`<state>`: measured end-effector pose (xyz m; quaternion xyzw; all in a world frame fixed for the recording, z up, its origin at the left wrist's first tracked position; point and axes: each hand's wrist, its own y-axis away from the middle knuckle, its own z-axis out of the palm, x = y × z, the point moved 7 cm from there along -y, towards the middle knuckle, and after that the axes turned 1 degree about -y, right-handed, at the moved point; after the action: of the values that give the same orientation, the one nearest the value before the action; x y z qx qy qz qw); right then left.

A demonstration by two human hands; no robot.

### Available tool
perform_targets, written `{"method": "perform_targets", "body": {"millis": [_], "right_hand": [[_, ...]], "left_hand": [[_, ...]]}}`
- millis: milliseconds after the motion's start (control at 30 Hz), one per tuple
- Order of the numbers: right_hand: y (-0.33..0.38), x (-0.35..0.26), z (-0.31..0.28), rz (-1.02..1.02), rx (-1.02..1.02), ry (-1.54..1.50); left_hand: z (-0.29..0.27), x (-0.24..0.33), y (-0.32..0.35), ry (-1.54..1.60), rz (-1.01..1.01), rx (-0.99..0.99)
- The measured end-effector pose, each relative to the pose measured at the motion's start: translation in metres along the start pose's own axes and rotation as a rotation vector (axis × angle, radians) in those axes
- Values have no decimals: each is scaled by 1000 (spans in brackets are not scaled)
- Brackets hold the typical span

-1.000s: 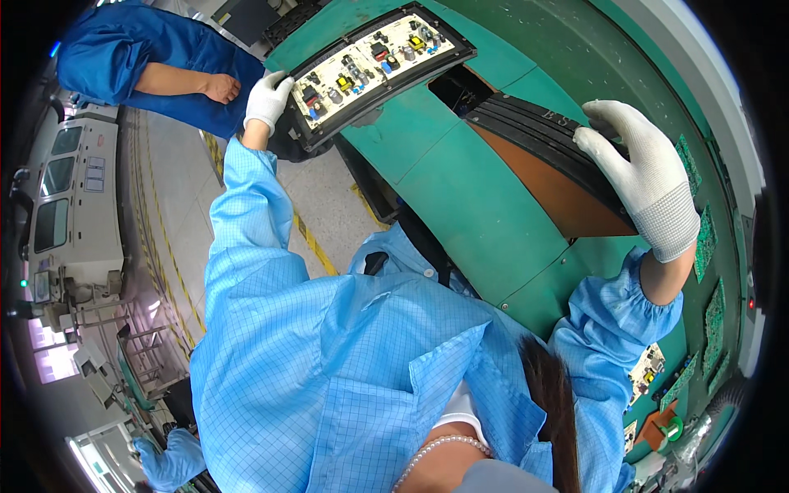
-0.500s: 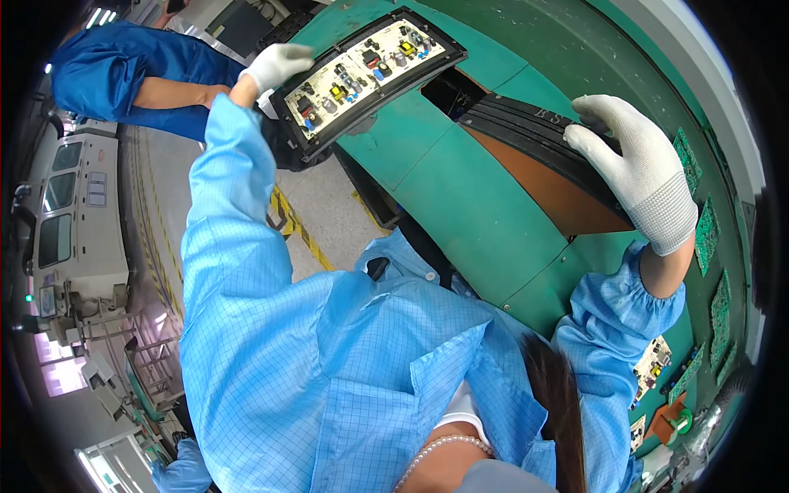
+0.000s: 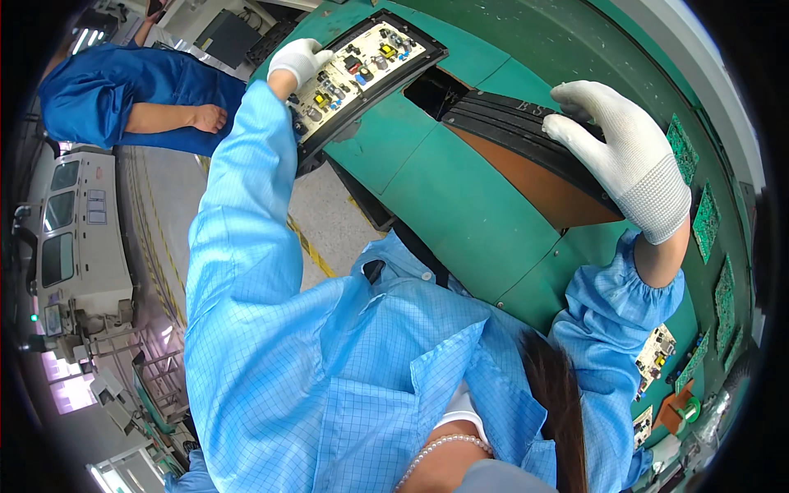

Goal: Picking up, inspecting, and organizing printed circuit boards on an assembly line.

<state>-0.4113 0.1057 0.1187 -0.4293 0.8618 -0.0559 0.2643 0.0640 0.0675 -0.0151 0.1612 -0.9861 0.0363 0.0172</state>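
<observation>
My left hand [image 3: 301, 61] wears a white glove and is over the upper left edge of a pale circuit board panel [image 3: 374, 59]. Its thumb is apart from the bent fingers, whose tips are partly hidden; I see nothing held. The panel carries many small components and sits in a black frame [image 3: 436, 51] at the far end of the bench. My right hand [image 3: 620, 152], also white-gloved, is raised with thumb and fingers curved apart, empty. Beside and below its fingertips lies a black ribbed piece [image 3: 501, 115] with a brown side [image 3: 534, 185].
A green bench [image 3: 468, 197] curves along my front. Green circuit boards [image 3: 705, 220] line the right wall; a populated board [image 3: 655, 361] and a green spool [image 3: 692, 408] lie at the lower right. At the upper left stands a person in blue [image 3: 177, 86]. White machinery [image 3: 82, 230] stands left.
The view has shifted slightly. My left hand has moved right, further over the panel, with its fingers more bent. The co-worker's hand has drawn away from beside my wrist. My right hand stays similarly curved.
</observation>
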Motion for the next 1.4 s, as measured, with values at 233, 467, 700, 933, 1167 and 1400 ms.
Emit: {"method": "perform_targets", "body": {"millis": [233, 467, 700, 933, 1167, 1400], "right_hand": [[1, 4, 2, -7, -9, 13], [0, 3, 3, 31, -72, 35], [1, 6, 3, 19, -69, 35], [0, 7, 2, 8, -41, 57], [2, 8, 3, -12, -35, 44], [3, 9, 2, -20, -13, 41]], "left_hand": [[-25, 76, 113, 251, 498, 374], [-14, 109, 142, 81, 481, 540], [-15, 122, 126, 7, 452, 421], [-16, 155, 63, 41, 532, 548], [16, 159, 7, -56, 303, 341], [16, 145, 10, 7, 356, 424]]}}
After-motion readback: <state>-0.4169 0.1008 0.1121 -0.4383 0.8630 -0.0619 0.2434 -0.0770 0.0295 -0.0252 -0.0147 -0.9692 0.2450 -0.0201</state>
